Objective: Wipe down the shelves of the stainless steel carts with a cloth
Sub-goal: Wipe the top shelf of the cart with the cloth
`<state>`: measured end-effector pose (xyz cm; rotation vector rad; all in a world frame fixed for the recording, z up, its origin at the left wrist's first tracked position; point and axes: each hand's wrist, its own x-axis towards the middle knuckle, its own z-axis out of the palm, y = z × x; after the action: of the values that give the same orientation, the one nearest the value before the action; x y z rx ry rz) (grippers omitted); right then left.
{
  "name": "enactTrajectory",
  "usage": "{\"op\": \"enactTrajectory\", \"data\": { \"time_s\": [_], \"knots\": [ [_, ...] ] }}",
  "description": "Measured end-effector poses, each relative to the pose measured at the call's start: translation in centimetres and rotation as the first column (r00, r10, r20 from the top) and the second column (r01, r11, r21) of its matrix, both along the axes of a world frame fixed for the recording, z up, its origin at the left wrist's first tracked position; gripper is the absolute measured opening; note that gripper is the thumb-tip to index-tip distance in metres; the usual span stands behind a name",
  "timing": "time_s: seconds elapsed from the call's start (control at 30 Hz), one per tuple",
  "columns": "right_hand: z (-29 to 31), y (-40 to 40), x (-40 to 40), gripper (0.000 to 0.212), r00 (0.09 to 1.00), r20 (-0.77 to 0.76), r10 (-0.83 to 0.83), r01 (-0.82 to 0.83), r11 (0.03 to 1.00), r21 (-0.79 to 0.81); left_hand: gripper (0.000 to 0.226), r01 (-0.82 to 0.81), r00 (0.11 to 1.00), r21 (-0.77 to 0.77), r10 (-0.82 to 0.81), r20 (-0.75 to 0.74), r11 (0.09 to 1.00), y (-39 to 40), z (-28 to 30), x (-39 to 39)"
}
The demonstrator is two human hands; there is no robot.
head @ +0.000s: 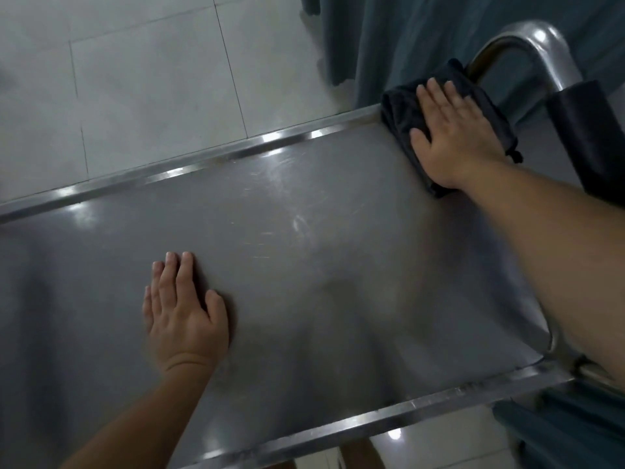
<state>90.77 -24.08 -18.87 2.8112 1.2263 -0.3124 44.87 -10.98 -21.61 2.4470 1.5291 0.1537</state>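
Observation:
The top shelf of a stainless steel cart (287, 214) fills the view, scratched and shiny, with raised rims along its far and near sides. A dark folded cloth (402, 110) lies in the shelf's far right corner. My right hand (453, 137) presses flat on that cloth, fingers straight and pointing away from me. My left hand (182, 309) rests flat on the bare steel at the lower left, fingers straight, holding nothing.
The cart's curved steel handle (541, 52) rises just beyond the cloth at the right end. Teal curtains (389, 38) hang behind the cart's far right corner. A pale tiled floor (135, 79) lies beyond the far rim. A dark strap-like object (585, 137) sits by the handle.

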Motion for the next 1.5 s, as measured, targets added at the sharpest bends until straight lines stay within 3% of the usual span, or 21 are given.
{"op": "enactTrajectory", "data": {
  "time_s": [0.2,0.53,0.8,0.9,1.0,1.3,1.5],
  "knots": [
    [-0.4,-5.4,-4.1,0.073,0.982,0.025,-0.185,0.184,0.982,0.047,0.071,-0.021,1.0,0.0,0.021,0.022,1.0,0.0,0.0,0.0],
    [0.2,-23.2,-16.3,0.072,0.974,-0.042,-0.222,0.222,0.975,-0.013,0.07,-0.014,0.999,0.008,0.014,0.051,1.0,0.0,-0.3,-0.3],
    [0.4,-28.6,-22.7,0.069,0.994,-0.103,-0.035,0.024,0.994,-0.104,0.071,-0.003,0.999,0.009,0.003,0.043,1.0,-0.1,-0.3,-0.2],
    [0.6,-26.7,-20.7,0.068,0.981,-0.106,0.16,-0.171,0.981,-0.096,0.073,0.003,0.999,0.007,-0.003,0.033,1.0,-0.1,-0.4,-0.1],
    [0.3,-20.5,-16.7,0.067,0.967,-0.065,0.247,-0.249,0.968,-0.017,0.073,-0.002,0.999,0.01,0.001,0.038,1.0,-0.2,-0.4,-0.2],
    [-0.3,1.4,-5.8,0.071,0.993,-0.035,0.116,-0.116,0.993,0.015,0.072,0.006,1.0,0.031,-0.007,0.027,1.0,-0.1,-0.2,0.2],
    [-0.5,3.4,-6.6,0.073,0.996,-0.064,0.062,-0.058,0.997,0.056,0.072,-0.002,1.0,0.04,0.001,0.021,0.999,0.0,-0.2,0.1]
  ]
}}
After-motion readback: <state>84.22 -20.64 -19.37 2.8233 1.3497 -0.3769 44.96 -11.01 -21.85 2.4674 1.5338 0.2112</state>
